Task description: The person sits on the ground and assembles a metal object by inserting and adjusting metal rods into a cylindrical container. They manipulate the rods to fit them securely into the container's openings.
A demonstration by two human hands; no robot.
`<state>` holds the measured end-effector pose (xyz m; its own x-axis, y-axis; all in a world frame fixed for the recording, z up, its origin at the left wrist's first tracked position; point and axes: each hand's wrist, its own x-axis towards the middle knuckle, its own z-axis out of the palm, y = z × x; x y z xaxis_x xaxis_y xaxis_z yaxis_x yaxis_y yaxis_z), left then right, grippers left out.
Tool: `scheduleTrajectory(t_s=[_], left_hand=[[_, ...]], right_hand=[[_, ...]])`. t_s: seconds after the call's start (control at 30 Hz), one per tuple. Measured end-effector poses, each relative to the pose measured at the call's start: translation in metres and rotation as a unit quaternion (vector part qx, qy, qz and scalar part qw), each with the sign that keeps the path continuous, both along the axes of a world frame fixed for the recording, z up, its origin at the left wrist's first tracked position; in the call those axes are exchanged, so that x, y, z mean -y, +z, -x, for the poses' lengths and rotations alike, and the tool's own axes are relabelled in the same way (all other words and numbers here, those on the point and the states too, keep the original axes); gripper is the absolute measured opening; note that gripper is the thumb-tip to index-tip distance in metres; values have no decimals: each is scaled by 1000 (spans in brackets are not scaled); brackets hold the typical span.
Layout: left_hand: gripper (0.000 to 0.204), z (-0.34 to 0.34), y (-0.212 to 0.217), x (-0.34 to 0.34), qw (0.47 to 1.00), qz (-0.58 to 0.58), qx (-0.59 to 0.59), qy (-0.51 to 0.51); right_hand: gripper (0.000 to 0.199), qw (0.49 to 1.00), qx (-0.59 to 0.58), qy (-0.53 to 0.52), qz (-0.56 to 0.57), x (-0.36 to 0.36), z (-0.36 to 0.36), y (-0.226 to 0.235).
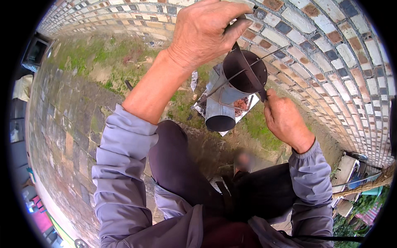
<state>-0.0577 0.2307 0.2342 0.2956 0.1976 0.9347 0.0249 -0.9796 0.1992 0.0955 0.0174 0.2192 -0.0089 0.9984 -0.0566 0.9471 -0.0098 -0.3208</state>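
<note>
A galvanised metal pipe stove point(238, 93) stands in front of me, with a dark round top opening and a lower side spout point(211, 108) facing me. Across the top lies a dark flat metal strip point(249, 70), crossed by a thin metal rod point(231, 77). My left hand point(209, 31) is closed on the strip's far end, thumb and fingers pinched together. Holding the near end, at the opening's right side, is my right hand point(287, 118), fingers curled around it. Whether the strip touches the rim I cannot tell.
Beneath the stove is a white sheet point(223, 133) with reddish-brown bits point(241, 106). A brick wall point(326, 74) rises close behind and to the right. Mossy ground point(111, 62) and paving point(70, 136) spread left. Assorted objects point(347, 169) sit by the wall at right.
</note>
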Motion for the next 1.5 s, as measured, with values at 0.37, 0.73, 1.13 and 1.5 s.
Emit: scheduleTrajectory(t_s=[0.37, 0.73, 1.13, 1.5], left_hand=[[38, 5, -64, 21, 887, 460, 33, 29], [58, 8, -74, 19, 779, 616, 27, -114], [47, 4, -95, 39, 776, 602, 5, -188], [42, -9, -93, 52, 771, 614, 79, -153]], right_hand=[[21, 999, -10, -10, 31, -9, 13, 2], [25, 1000, 14, -6, 20, -8, 20, 7], [22, 1000, 0, -26, 3, -2, 16, 14], [16, 999, 21, -8, -24, -1, 11, 19]])
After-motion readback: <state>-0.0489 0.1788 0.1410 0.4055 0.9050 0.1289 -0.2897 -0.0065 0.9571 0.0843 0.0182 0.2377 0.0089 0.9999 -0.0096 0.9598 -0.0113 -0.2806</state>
